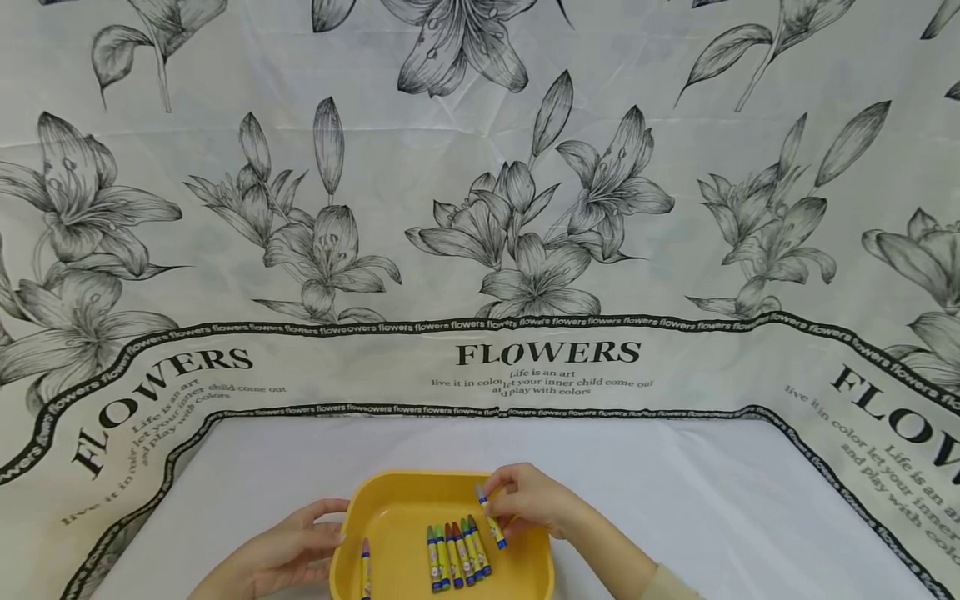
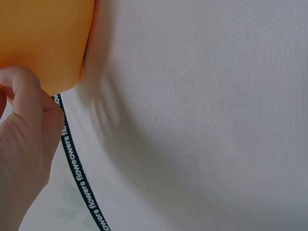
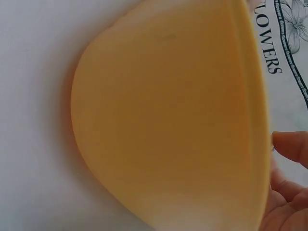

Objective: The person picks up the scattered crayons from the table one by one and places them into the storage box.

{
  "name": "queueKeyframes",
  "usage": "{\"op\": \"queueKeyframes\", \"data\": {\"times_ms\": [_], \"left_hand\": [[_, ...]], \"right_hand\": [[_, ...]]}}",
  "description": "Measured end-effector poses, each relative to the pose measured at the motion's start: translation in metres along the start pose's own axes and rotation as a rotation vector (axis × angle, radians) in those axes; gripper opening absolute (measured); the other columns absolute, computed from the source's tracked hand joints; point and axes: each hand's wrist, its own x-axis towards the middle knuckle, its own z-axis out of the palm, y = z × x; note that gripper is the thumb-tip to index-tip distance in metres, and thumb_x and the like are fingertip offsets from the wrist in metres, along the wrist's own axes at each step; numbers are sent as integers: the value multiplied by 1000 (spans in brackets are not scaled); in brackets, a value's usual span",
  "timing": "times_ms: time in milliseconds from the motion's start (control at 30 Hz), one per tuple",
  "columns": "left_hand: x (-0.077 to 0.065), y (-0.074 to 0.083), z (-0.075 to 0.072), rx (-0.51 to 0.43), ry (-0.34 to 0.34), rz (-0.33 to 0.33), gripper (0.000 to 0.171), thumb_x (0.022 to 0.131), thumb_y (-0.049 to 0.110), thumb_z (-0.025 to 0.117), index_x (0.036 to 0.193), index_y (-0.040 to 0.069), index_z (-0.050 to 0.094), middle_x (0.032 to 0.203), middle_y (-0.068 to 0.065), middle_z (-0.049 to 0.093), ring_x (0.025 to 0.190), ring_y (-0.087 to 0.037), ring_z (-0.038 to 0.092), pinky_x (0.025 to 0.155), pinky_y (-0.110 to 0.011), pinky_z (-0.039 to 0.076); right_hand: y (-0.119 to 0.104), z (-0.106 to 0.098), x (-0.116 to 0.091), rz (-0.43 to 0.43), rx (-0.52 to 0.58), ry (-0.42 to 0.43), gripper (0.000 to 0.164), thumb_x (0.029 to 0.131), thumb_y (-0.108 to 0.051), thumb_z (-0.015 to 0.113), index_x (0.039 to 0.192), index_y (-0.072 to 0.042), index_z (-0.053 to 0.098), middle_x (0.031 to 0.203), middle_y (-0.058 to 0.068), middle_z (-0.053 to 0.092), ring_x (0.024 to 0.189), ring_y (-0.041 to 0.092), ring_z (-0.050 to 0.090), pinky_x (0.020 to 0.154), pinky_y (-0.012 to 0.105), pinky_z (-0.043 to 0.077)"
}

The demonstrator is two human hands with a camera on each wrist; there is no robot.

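A yellow plastic tray (image 1: 401, 500) sits at the front of the table. My left hand (image 1: 288, 550) holds its left side, fingers at the rim; in the left wrist view that hand (image 2: 26, 115) has a bent finger against the outer wall. Over the tray's right part, my right hand (image 1: 528, 500) pinches a greyish-blue-tipped crayon (image 1: 492, 521) in a yellow and blue wrapper. Just left of it lies a row of several crayons (image 1: 457, 557) with green, red and brown tips. A pink-tipped crayon (image 1: 366, 571) lies alone by the tray's left wall. The right wrist view mostly shows the tray's outer wall (image 3: 168, 110).
White cloth (image 1: 675, 500) covers the table around the tray. Behind and at both sides stands a curtain (image 1: 390, 367) printed with lilies and lettering, its black-edged border meeting the tabletop.
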Motion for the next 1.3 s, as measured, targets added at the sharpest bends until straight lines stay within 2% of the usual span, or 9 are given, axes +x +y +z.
{"op": "queueKeyframes", "data": {"times_ms": [100,267,333,467,567,700,833,1033,1300], "left_hand": [[0,0,1,-1,0,1,55,91,4,56,137,2,25,118,-10,56,97,-17,59,82,-29,52],[-1,1,1,-4,1,4,55,91,4,55,138,2,25,118,-9,56,99,-18,58,84,-31,52],[-2,2,1,-3,-1,3,54,91,4,55,137,2,25,118,-9,56,99,-18,58,84,-31,52],[-2,2,1,3,-2,6,53,92,4,54,137,2,26,118,-9,56,98,-17,58,82,-30,52],[-2,2,2,9,5,9,52,92,4,54,137,2,27,117,-9,55,97,-17,58,81,-28,52],[-2,2,3,17,14,12,52,92,4,54,137,2,28,116,-10,55,96,-17,57,80,-28,52],[-3,3,2,25,28,12,52,91,4,54,137,2,28,115,-11,55,95,-17,57,80,-28,52],[-3,2,2,38,32,12,56,91,4,54,138,1,24,117,-11,54,97,-18,57,81,-30,52],[-3,1,2,24,3,10,53,92,4,53,137,1,26,116,-10,56,97,-17,58,80,-29,52]], "right_hand": [[2,11,2,1,-88,42,15,78,3,62,92,3,59,63,4,55,48,9,52,45,19,48],[7,25,6,-23,-385,187,11,72,5,66,78,-2,59,63,4,55,40,7,49,39,19,45],[10,29,7,-37,-470,230,12,71,5,67,74,-3,58,61,4,56,38,7,47,37,18,42],[14,32,9,-53,-539,257,13,70,5,67,70,-4,57,56,3,55,36,6,45,36,17,40],[13,31,8,-71,-557,243,10,69,2,67,72,-3,58,61,1,55,39,6,45,38,18,40],[4,24,3,-67,-492,189,9,70,-1,69,76,-2,62,66,4,58,44,8,49,43,21,44],[-5,11,-2,-17,-313,120,11,74,-2,70,83,1,64,64,6,58,50,12,55,48,25,52],[-8,-17,-9,58,-81,28,28,77,-7,68,101,7,62,71,6,62,56,12,57,53,26,54],[-8,-48,-32,100,-5,27,32,81,-9,65,109,5,59,80,7,63,63,12,59,58,25,55]]}}
